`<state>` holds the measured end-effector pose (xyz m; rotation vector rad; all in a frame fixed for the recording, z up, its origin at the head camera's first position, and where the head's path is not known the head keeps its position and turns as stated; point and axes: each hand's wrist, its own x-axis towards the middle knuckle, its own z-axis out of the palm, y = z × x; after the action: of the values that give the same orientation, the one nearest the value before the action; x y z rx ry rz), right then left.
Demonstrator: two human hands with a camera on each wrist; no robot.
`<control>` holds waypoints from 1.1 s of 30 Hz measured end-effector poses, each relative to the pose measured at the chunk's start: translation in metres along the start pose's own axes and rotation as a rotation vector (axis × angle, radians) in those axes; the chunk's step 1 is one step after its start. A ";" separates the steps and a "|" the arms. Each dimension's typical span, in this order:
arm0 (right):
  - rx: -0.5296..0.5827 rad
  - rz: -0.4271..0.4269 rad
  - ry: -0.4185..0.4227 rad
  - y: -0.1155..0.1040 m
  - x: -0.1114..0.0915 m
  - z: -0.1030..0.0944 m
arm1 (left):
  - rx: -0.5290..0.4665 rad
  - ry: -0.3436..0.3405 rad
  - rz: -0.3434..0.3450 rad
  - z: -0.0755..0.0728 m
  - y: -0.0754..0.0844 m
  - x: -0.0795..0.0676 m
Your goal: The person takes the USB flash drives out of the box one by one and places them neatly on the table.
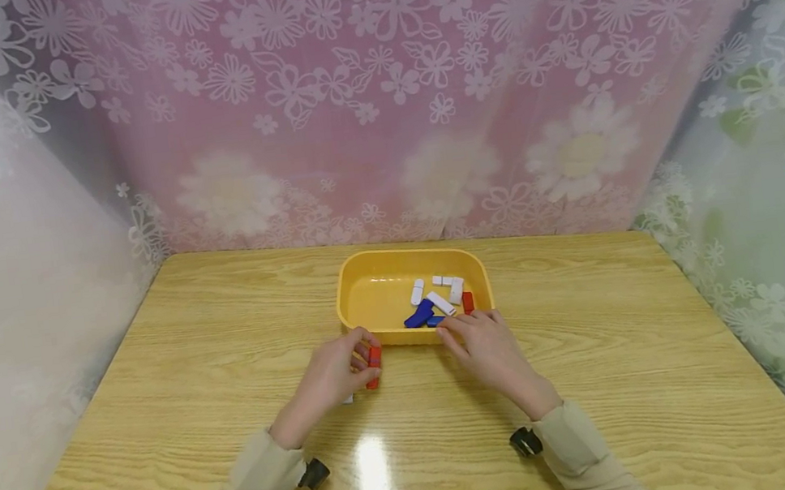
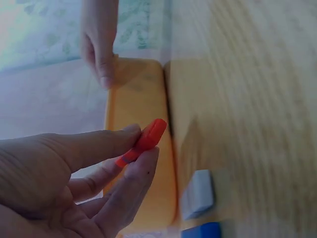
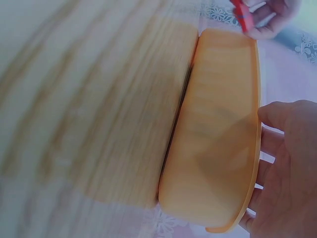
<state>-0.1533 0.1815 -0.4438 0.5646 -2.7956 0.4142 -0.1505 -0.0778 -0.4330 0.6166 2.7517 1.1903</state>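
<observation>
My left hand [image 1: 331,373] pinches a red USB stick [image 1: 374,367] between thumb and fingers, near the tray's front left corner. A paler band crosses the stick in the left wrist view. Below that hand, a white stick [image 2: 198,194] and a blue piece [image 2: 202,231] lie on the table. My right hand [image 1: 489,347] is at the front right rim of the yellow tray [image 1: 365,263], thumb right at the edge, other fingertips hidden behind it. Inside the tray lie several white sticks [image 1: 440,303], blue pieces [image 1: 419,314] and a red one [image 1: 468,302].
The wooden table [image 1: 226,323] spreads around the tray on all sides. A pink flowered curtain [image 1: 360,102] hangs behind its back edge, and pale flowered cloths stand at left and right. Dark wrist cameras [image 1: 314,474] sit beside both sleeves.
</observation>
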 end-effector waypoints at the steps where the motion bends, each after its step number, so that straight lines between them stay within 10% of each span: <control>1: -0.002 0.000 0.003 0.000 0.000 0.000 | 0.007 -0.006 -0.015 0.002 -0.001 -0.001; 20: 0.006 0.004 -0.012 0.000 -0.001 0.002 | 0.304 0.000 0.005 0.011 -0.012 -0.007; 33: 0.003 -0.004 0.000 0.000 0.000 0.000 | 0.268 0.030 -0.008 0.001 -0.010 -0.009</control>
<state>-0.1534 0.1815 -0.4440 0.5701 -2.7937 0.4182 -0.1455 -0.0864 -0.4417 0.6137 2.9620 0.8404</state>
